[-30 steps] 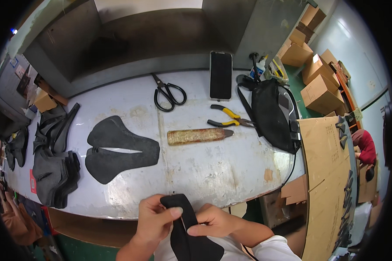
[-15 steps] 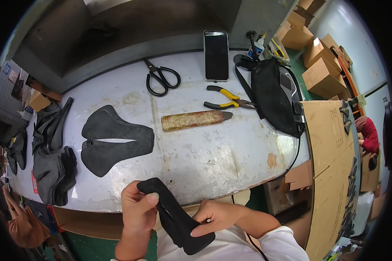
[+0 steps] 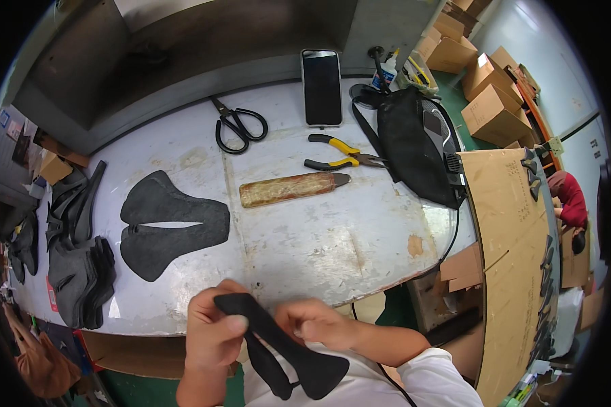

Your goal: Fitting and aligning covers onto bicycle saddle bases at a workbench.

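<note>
Two hands work at the near edge of the desk (image 3: 332, 251): the left hand (image 3: 214, 332) is closed around the narrow end of a black saddle-shaped piece (image 3: 285, 346), thumb pressed on top, and the right hand (image 3: 319, 324) pinches its edge just beside. The piece hangs off the desk toward the person's lap, its wide end lowest. It looks mid-handling, not yet set down. One flat black cutout (image 3: 170, 230) lies toward the left on the desk, a stack of dark pieces (image 3: 81, 278) at the left edge. Farther off: a wooden-handled tool (image 3: 292, 188), pliers (image 3: 343, 154), scissors (image 3: 237, 125), a phone (image 3: 321, 87), a black bag (image 3: 414, 146).
</note>
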The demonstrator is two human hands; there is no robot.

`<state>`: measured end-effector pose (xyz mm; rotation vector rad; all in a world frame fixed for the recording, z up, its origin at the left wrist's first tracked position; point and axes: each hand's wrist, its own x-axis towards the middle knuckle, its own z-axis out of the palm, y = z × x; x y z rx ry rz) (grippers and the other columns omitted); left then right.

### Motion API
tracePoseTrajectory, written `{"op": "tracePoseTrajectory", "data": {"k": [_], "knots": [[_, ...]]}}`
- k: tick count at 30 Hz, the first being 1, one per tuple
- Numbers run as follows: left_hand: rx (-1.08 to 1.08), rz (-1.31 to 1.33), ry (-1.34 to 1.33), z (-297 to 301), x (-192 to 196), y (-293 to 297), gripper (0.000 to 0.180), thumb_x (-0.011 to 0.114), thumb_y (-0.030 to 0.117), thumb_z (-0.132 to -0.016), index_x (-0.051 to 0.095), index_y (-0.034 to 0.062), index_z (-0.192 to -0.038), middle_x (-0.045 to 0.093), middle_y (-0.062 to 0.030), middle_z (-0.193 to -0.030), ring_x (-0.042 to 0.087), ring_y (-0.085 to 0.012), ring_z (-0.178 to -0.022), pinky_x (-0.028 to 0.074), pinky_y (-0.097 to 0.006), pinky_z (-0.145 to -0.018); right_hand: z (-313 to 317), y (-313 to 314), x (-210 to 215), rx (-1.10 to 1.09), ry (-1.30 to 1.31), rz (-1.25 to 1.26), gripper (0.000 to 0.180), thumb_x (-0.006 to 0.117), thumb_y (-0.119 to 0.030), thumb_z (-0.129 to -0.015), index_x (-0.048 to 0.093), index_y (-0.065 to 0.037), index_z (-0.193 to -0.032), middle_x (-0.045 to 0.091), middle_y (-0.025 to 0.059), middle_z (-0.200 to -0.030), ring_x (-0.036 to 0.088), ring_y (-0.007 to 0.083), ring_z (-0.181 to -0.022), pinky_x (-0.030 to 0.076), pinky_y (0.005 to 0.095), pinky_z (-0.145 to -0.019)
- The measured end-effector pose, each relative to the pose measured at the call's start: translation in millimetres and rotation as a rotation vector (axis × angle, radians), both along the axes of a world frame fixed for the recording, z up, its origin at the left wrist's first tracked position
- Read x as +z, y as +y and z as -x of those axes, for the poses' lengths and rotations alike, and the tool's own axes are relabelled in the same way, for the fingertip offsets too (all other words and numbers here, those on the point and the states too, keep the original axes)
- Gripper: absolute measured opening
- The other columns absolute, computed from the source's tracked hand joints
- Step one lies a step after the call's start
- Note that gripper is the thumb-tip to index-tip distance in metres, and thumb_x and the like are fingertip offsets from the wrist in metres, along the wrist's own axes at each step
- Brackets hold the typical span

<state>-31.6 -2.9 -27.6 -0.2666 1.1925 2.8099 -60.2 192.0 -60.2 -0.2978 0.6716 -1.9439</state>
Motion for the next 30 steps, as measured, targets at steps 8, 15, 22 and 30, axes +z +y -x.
{"op": "tracePoseTrajectory", "data": {"k": [8,15,22,30], "knots": [[-0.137,-0.059,-0.002,2,1,12,0.031,0.073,0.020,-0.085,0.051,0.0022,-0.098,0.055,-0.0052,-0.092,0.053,-0.0118,-0.082,0.042,-0.024,-0.073,19,-7,47,-0.621,0.991,-0.458,0.022,0.079,-0.008,-0.078,0.065,0.004,-0.091,0.064,0.0088,-0.080,0.059,0.0153,-0.066,0.045,0.0258,-0.057],[-0.059,0.690,0.259,-3,12,10,0.023,0.052,0.014,-0.098,0.050,0.0026,-0.078,0.052,-0.0021,-0.076,0.045,-0.0106,-0.069,0.037,-0.023,-0.063,14,5,50,-0.426,0.761,-0.530,0.016,0.077,0.000,-0.078,0.069,0.007,-0.090,0.068,0.0111,-0.084,0.060,0.0135,-0.069,0.044,0.0254,-0.059],[0.127,0.660,0.570,7,-2,23,0.024,0.053,0.013,-0.097,0.051,0.0038,-0.075,0.055,-0.0038,-0.074,0.046,-0.0141,-0.062,0.038,-0.028,-0.058,6,2,39,-0.205,0.073,-0.281,0.018,0.072,-0.005,-0.086,0.068,0.005,-0.101,0.069,0.0060,-0.088,0.065,0.0117,-0.079,0.050,0.0241,-0.072],[-0.184,0.826,0.332,-1,14,6,0.027,0.058,0.016,-0.096,0.054,0.0017,-0.073,0.054,-0.0015,-0.069,0.044,-0.0088,-0.062,0.037,-0.025,-0.057,10,-4,26,-0.447,-0.084,-0.230,0.013,0.068,-0.001,-0.088,0.067,0.006,-0.098,0.070,0.0106,-0.091,0.066,0.0142,-0.081,0.052,0.0268,-0.074]]}}
